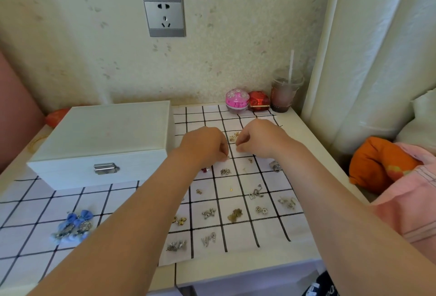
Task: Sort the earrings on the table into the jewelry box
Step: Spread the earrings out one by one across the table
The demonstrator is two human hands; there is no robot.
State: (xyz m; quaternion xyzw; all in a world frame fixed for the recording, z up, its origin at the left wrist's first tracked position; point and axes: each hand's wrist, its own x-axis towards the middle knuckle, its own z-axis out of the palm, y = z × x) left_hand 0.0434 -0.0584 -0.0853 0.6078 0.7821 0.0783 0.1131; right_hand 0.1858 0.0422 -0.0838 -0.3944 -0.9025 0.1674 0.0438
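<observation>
A white jewelry box (103,140) with a metal clasp stands closed at the left of the table. Several small earrings lie in the squares of a black-gridded white cloth (245,236), among them a gold pair (234,136), a silver pair (225,171) and a bronze flower (235,215). A large blue bow pair (73,227) lies at the front left. My left hand (205,145) and my right hand (257,138) hover close together over the cloth, fingers curled down, each pinching at something tiny; what they hold is hidden.
A pink round tin (237,99), a red box (259,101) and a plastic cup with a straw (284,92) stand at the back by the wall. An orange and pink bundle (387,166) lies off the table's right edge.
</observation>
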